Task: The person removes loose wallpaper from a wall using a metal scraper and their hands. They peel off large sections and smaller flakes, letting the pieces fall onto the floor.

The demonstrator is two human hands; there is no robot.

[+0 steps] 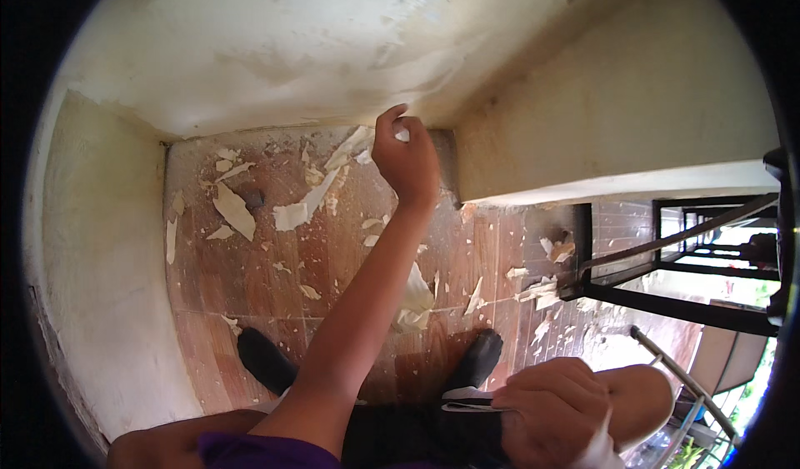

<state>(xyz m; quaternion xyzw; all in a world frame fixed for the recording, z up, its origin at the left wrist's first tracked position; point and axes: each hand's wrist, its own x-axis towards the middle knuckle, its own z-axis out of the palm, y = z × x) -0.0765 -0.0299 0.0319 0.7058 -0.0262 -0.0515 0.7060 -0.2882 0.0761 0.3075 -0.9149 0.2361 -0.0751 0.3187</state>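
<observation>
My left hand (406, 156) is stretched out to the foot of a pale painted wall (281, 75), fingers curled. A small white piece (402, 136) shows in the gap between its fingers; whether it is gripped is unclear. My right hand (550, 406) is blurred, its fingers bent, over my right knee (637, 400). A white and black strip (472, 400) shows at its fingertips, beside my dark-covered right foot (478, 356); I cannot tell whether the hand holds it. Peeled paint pieces (234, 211) lie on the wood-look floor (350, 262).
Side walls rise at the left (106, 250) and right (600, 106). A small dark piece (254, 198) lies among the peelings. A dark frame (681, 306) with a slanting bar stands at the right, above a metal rail (681, 378). My left foot (265, 356) is on the floor.
</observation>
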